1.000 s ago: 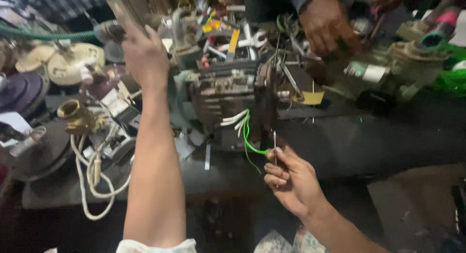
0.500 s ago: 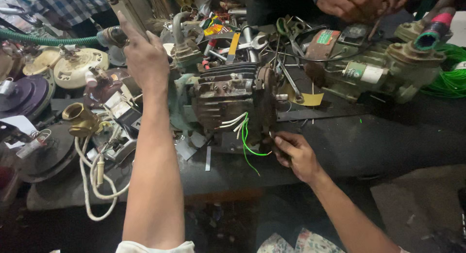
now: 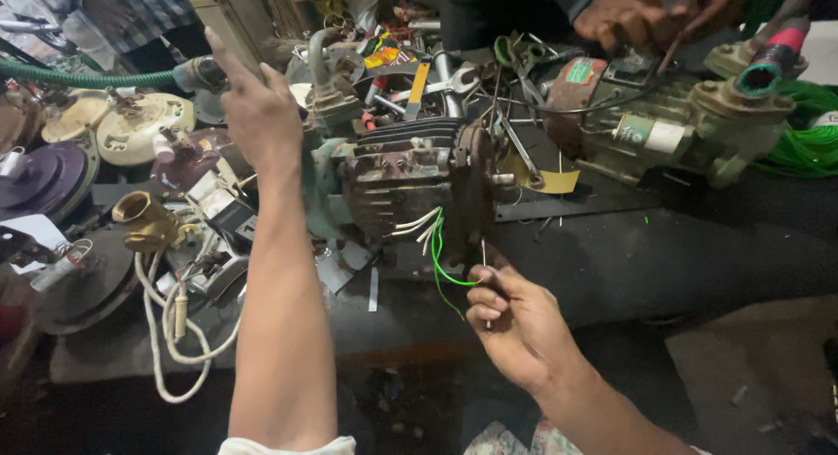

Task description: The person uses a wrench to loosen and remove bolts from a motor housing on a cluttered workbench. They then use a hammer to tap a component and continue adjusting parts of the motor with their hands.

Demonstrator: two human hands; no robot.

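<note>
Motor (image 3: 410, 180) on the dark tabletop (image 3: 663, 263), both hands at work on it.

Finned and rusty, the motor sits mid-tabletop with white and green wires (image 3: 441, 254) spilling from its front. Behind it lies a heap of spanners and tools (image 3: 436, 75); to its right stands a green pump (image 3: 690, 128), where another person's hands (image 3: 628, 14) work. The left hand (image 3: 253, 110) reaches past the motor's left end, fingers loosely apart. In front of the motor, the right hand (image 3: 515, 320) has its fingers pinched on a thin metal rod (image 3: 484, 263), beside the green wire.
</note>
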